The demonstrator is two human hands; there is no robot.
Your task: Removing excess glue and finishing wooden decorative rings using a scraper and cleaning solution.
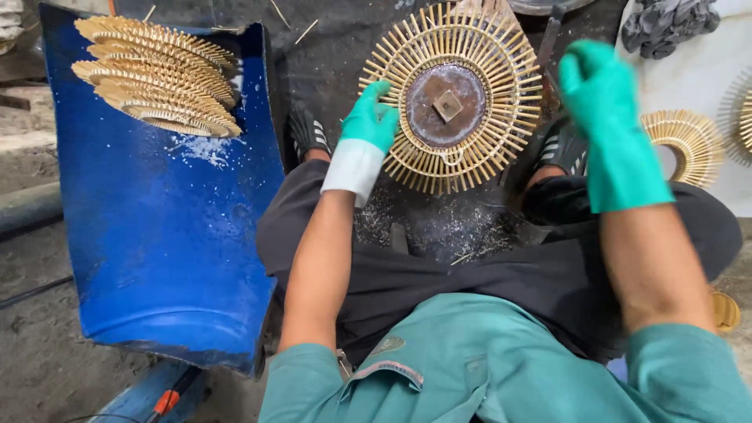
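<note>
A worker's green-gloved left hand [368, 117] gripped the left rim of a round sunburst frame of bamboo sticks [453, 98], which sat on a rusty metal disc [446, 104] between the hands. The right hand [599, 86], also gloved, hung released just right of the frame, touching nothing. Well to the left of the left hand, finished frames [157, 74] lay stacked on a curved blue barrel section [164, 235].

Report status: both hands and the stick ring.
Left hand touching stick ring edge. Right hand raised beside it, empty. Ring sits on round metal disc. Nothing blocking.
</note>
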